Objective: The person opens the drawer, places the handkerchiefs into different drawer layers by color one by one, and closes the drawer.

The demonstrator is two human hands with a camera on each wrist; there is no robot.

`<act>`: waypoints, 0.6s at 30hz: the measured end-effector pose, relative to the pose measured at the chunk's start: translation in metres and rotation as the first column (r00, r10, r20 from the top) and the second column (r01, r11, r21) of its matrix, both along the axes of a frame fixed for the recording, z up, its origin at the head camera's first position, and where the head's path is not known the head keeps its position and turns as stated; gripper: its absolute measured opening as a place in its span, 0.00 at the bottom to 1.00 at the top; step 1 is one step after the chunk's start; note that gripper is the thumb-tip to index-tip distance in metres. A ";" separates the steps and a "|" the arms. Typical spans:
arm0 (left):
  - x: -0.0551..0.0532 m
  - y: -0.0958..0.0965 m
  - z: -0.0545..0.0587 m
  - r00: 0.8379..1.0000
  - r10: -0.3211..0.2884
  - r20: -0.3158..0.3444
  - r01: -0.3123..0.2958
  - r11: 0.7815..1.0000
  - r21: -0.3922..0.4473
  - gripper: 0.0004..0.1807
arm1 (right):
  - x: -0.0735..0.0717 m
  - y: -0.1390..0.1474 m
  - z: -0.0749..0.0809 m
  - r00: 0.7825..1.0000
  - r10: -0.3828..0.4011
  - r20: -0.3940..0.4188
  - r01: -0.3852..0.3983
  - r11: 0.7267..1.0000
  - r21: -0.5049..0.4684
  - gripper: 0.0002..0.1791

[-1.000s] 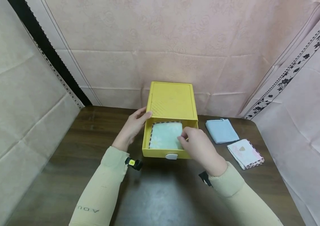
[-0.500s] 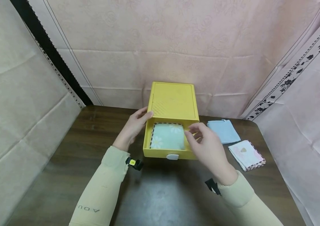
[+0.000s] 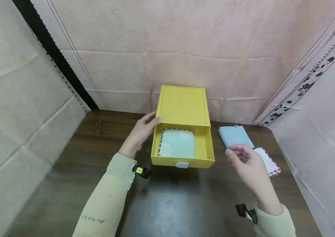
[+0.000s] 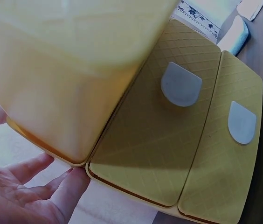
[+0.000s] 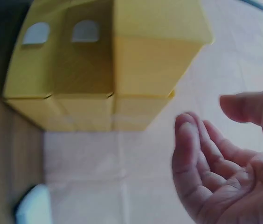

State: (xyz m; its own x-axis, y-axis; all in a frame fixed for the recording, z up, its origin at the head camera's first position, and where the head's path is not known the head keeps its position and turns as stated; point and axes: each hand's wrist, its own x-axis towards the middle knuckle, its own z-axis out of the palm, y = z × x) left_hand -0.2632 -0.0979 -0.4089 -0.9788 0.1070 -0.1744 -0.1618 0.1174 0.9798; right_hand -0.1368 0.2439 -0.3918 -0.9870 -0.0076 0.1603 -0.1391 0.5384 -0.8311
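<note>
The left hand (image 3: 139, 133) rests against the left side of a yellow box (image 3: 183, 104) on the counter (image 3: 167, 204), fingers apart. A folded green cloth (image 3: 178, 144) lies in its pulled-out top drawer (image 3: 198, 163). The right hand (image 3: 249, 166), thumb apart from loosely bent fingers, is near a blue cloth (image 3: 235, 134) and a white cloth (image 3: 269, 164).

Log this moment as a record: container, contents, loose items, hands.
Container: yellow plastic three-drawer box, top drawer open
Contents: folded mint-green daisy-print cloth, at drawer's left
Loose items: folded light-blue cloth; folded white cloth with checked edge
Surface: dark wooden table
Left hand: rests on box's left side
Right hand: empty, near loose cloths
</note>
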 end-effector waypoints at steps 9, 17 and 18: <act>0.000 -0.001 0.000 1.000 -0.001 -0.018 0.001 1.000 -0.005 0.42 | 0.014 -0.007 -0.038 0.921 0.229 0.314 -0.248 0.968 0.022 0.21; -0.001 0.000 -0.003 1.000 0.000 -0.007 0.000 1.000 -0.005 0.42 | 0.020 -0.042 -0.050 0.788 0.486 0.378 -0.465 0.872 -0.152 0.20; -0.001 0.000 -0.003 1.000 -0.001 -0.008 0.001 1.000 -0.004 0.41 | 0.020 -0.046 -0.050 0.777 0.502 0.380 -0.475 0.863 -0.170 0.20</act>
